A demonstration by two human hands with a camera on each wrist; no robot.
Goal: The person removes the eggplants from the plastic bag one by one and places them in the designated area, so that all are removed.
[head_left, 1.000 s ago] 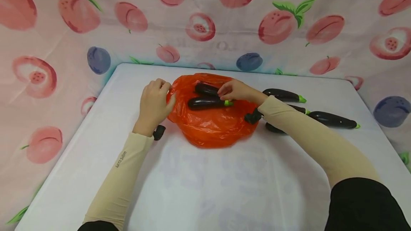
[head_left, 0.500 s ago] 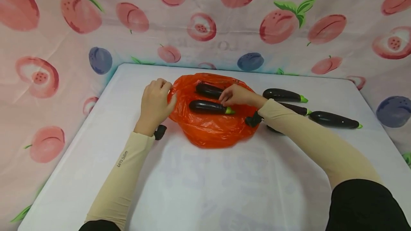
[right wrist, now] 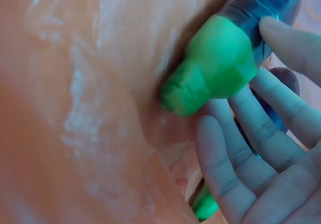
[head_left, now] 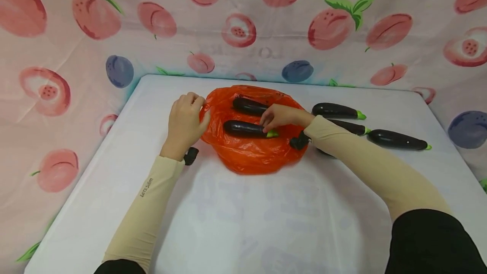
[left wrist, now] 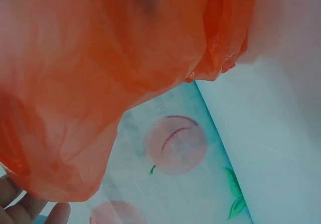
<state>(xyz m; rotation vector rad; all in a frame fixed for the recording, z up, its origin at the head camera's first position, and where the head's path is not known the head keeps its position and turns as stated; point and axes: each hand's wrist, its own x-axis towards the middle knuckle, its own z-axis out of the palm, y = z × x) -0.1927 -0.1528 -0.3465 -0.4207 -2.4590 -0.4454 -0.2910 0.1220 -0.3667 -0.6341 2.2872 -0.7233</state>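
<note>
An orange plastic bag (head_left: 251,155) lies spread on the table with two dark eggplants on it. My left hand (head_left: 184,119) pinches the bag's left edge; in the left wrist view a raised fold of the bag (left wrist: 100,83) hides most of that hand. My right hand (head_left: 283,116) is at the green-capped end of the nearer eggplant (head_left: 243,129). In the right wrist view my thumb (right wrist: 286,40) touches that eggplant's dark neck, with the fingers on the other side beside the green cap (right wrist: 220,58). The farther eggplant (head_left: 249,106) lies just behind, partly covered by my right hand.
Several more eggplants lie right of the bag: one at the back (head_left: 336,110), one partly under my right forearm (head_left: 350,127), one farther right (head_left: 397,139). A fruit-print cloth (head_left: 266,24) hangs behind the white table (head_left: 247,223).
My right hand has moved slightly toward me, onto the nearer eggplant's capped end. That eggplant has shifted a little nearer, widening its gap from the farther one. My left hand stays at the bag's edge.
</note>
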